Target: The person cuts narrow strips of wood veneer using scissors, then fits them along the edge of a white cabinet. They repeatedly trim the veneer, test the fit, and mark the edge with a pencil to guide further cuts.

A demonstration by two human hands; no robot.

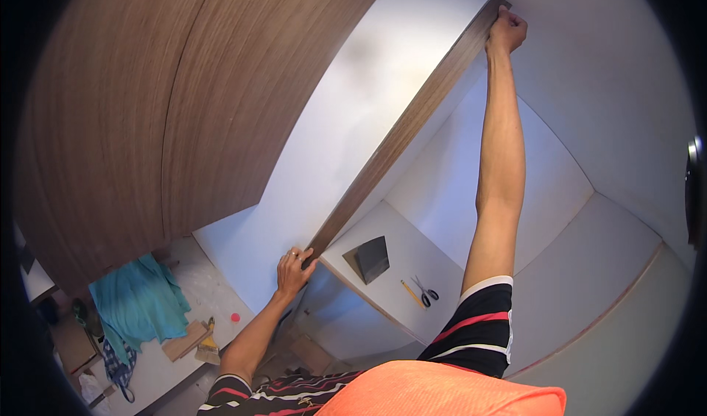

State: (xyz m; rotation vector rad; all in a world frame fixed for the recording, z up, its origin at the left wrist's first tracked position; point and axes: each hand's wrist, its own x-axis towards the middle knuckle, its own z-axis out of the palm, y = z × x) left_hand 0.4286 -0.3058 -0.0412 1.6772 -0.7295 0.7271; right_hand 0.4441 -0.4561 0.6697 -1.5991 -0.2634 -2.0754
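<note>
Head view, looking down along a tall white cabinet panel with a dark wood-grain front edge (398, 132). The panel stands upright and runs from the near lower centre to the far upper right of the scene. The left hand (293, 269) clasps the lower part of the wood-grain edge, its grip closed, fingers wrapped over the strip and thumb on the near side. The right hand (507, 32), arm fully stretched, grasps the far upper end of the same edge, its grip curled shut around the corner of the panel.

Left of the panel hang two large brown wood-grain cabinet doors (169, 99), closed and side by side. Right of the panel, inside the white carcass, lies a flat white shelf (412, 298). On it rest a dark grey square sheet (370, 258), a yellow pencil (411, 293) and a pair of black-handled scissors (426, 290); the pencil and scissors lie just beside each other, near the sheet but apart from it.

On the floor at the far left lie a crumpled teal cloth (140, 298) and pale wooden offcuts (188, 340).
</note>
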